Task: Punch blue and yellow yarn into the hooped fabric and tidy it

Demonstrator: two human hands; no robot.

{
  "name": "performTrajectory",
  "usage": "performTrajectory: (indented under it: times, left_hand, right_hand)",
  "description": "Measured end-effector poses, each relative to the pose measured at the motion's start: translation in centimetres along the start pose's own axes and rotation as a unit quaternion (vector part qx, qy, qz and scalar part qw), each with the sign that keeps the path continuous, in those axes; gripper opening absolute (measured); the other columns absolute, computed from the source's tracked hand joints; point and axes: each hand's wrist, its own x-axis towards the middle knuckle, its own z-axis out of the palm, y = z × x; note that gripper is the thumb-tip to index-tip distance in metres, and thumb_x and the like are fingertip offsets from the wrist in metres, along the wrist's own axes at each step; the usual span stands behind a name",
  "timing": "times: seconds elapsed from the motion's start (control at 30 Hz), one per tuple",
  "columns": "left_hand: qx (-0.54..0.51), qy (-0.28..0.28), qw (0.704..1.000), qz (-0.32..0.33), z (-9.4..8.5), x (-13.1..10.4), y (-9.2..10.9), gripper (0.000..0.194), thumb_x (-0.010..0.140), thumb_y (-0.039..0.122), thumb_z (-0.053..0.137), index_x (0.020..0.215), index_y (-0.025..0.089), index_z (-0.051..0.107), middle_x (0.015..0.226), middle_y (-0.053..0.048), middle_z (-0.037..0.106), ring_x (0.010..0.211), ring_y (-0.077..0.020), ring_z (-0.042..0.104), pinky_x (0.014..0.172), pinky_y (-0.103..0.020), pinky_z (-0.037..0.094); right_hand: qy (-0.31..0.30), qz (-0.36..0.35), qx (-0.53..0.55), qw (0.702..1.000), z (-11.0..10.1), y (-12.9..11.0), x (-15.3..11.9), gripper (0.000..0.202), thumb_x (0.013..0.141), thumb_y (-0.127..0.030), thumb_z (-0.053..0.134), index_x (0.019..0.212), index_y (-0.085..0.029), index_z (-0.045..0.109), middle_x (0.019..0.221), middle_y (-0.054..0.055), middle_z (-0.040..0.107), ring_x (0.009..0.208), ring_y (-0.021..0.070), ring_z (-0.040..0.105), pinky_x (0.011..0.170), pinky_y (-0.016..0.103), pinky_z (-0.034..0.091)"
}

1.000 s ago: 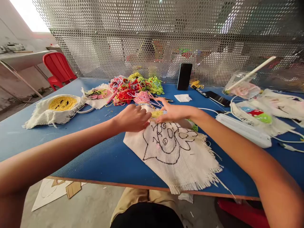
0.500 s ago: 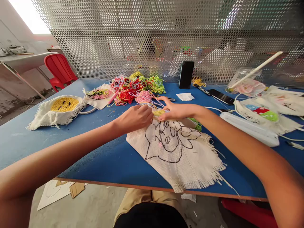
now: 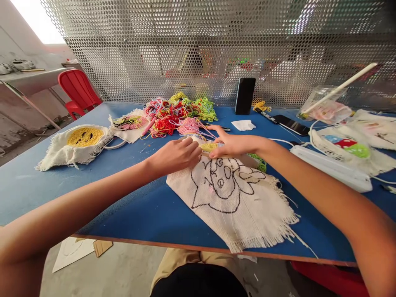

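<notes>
A cream cloth (image 3: 250, 210) with a dark cartoon outline and a frayed edge lies on the blue table (image 3: 130, 210), its lower corner over the front edge. At its far edge, my left hand (image 3: 185, 153) is closed with curled fingers around the cloth's edge. My right hand (image 3: 229, 142) grips the same edge, thumb in front and index finger stretched forward. Between the two hands a yellow and blue stitched patch (image 3: 208, 146) shows. Whether a needle is in my fingers is too small to tell.
Tangled coloured yarn (image 3: 176, 113) lies beyond my hands. A yellow smiley embroidery (image 3: 85, 136) sits at the left. Farther right are an upright phone (image 3: 245, 95), a flat phone (image 3: 291, 125), a white power strip (image 3: 331, 168) and a plastic cup (image 3: 328, 103). A perforated metal screen (image 3: 130, 70) stands behind.
The view has shifted slightly, so the table's contents appear a little farther right. Both hands keep their hold on the cloth, with barely any change in pose.
</notes>
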Motion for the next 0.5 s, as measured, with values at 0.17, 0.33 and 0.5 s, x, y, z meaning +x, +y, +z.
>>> performTrajectory:
  times: [0.17, 0.33, 0.5]
  left_hand:
    - [0.022, 0.015, 0.999, -0.033, 0.42, -0.05, 0.3, 0.026, 0.092, 0.025, 0.035, 0.075, 0.014, 0.052, 0.067, -0.005, 0.051, 0.064, -0.0155, 0.048, 0.044, -0.027, 0.026]
    - [0.022, 0.009, 1.0, -0.011, 0.41, 0.1, 0.94, 0.021, 0.088, 0.012, 0.035, 0.075, 0.013, 0.051, 0.07, -0.006, 0.053, 0.068, -0.0169, 0.05, 0.047, -0.029, 0.028]
    - [0.013, 0.018, 1.0, -0.018, 0.26, -0.13, 0.88, 0.022, 0.091, 0.022, 0.036, 0.079, 0.014, 0.052, 0.073, -0.006, 0.053, 0.071, -0.0173, 0.05, 0.049, -0.029, 0.027]
  right_hand:
    - [0.009, 0.001, -0.007, 1.0, 0.2, -0.25, -0.14, 0.107, 0.061, -0.06, 0.062, 0.142, -0.024, 0.002, 0.126, 0.016, 0.05, 0.096, 0.0263, 0.059, 0.083, 0.041, 0.048]
    - [-0.006, 0.016, 0.0, 1.0, 0.47, -0.49, -0.36, 0.108, 0.064, -0.058, 0.061, 0.142, -0.024, -0.004, 0.12, 0.015, 0.055, 0.084, 0.0248, 0.062, 0.076, 0.041, 0.05]
    - [0.02, 0.011, -0.012, 1.0, 0.49, -0.19, -0.21, 0.11, 0.06, -0.061, 0.062, 0.143, -0.024, -0.001, 0.127, 0.015, 0.049, 0.096, 0.0269, 0.059, 0.084, 0.042, 0.047]
